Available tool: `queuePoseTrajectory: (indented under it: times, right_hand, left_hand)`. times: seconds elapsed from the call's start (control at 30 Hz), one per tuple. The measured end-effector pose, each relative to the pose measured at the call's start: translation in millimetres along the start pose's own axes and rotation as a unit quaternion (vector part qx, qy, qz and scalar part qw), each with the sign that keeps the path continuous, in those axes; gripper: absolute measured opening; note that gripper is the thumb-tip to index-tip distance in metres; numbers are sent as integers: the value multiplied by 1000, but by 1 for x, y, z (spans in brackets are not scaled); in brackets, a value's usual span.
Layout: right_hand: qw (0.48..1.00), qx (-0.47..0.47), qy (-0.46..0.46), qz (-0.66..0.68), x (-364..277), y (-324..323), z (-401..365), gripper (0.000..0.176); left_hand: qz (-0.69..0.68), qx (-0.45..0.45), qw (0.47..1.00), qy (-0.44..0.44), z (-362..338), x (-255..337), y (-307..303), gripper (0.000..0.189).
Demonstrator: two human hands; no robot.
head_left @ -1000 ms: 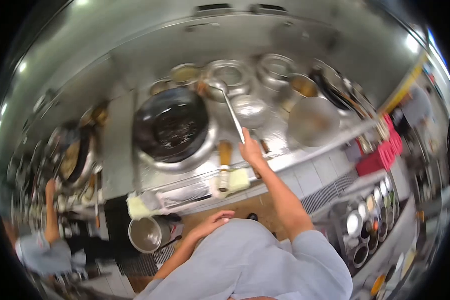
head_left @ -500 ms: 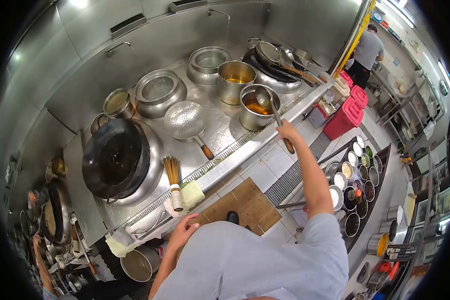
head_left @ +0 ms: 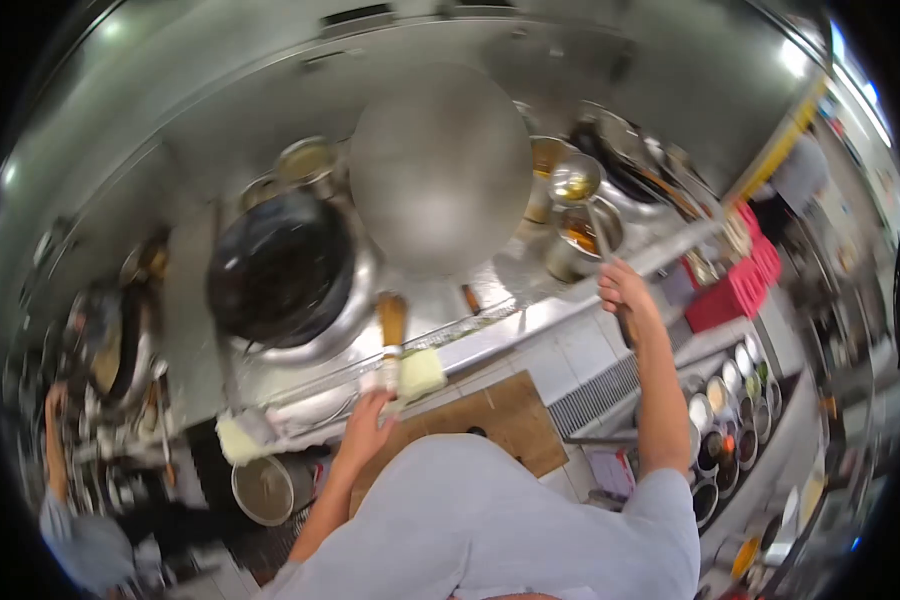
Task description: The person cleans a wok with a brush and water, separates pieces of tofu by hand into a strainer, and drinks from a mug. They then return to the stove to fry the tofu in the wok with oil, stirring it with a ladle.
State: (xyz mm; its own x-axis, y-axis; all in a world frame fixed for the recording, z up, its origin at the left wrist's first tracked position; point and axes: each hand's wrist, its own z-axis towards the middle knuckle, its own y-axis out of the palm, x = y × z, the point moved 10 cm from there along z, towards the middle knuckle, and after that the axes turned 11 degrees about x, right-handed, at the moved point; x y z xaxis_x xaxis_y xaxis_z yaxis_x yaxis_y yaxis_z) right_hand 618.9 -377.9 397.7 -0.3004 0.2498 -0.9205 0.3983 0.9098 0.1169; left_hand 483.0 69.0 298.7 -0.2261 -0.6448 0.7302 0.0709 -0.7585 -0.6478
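Steel wok station, motion-blurred, black wok (head_left: 280,265) on tabletop (head_left: 510,290), right hand (head_left: 625,290) closed round ladle (head_left: 575,183) handle, ladle bowl raised above oil pot (head_left: 568,248), left hand (head_left: 365,432) at tabletop edge just beside yellow cloth (head_left: 420,374), grip unclear.

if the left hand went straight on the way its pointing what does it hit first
Most likely the lower end of the brush, right ahead of the fingers of the left hand. The yellow cloth lies just beside it. Blur leaves the depth unsure.
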Motion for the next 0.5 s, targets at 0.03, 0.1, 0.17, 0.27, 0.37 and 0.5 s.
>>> queuePoseTrajectory:
  times: [0.03, 0.1, 0.17, 0.27, 0.37, 0.5]
  right_hand:
    - [996, -51, 35, 72, 5, 25, -8, 7]
    - [948, -228, 128, 182, 24, 91, -27, 19]
    - [899, -307, 197, 243, 47, 161, -54, 22]
    - [815, -391, 288, 316, 84, 254, -91, 31]
    - [929, -330, 153, 64, 127, 334, -92, 25]
    - [858, -95, -321, -390, 183, 385, -36, 61]
  left_hand:
    - [76, 52, 995, 40, 6, -6, -20, 46]
    - [120, 130, 984, 33, 18, -23, -63, 52]
    - [151, 206, 966, 34, 27, -43, -103, 60]
    - [171, 298, 939, 10, 38, -68, -150, 65]
    - [222, 289, 931, 31, 54, -84, -163, 66]
    - [209, 170, 963, 15, 60, -92, -154, 68]
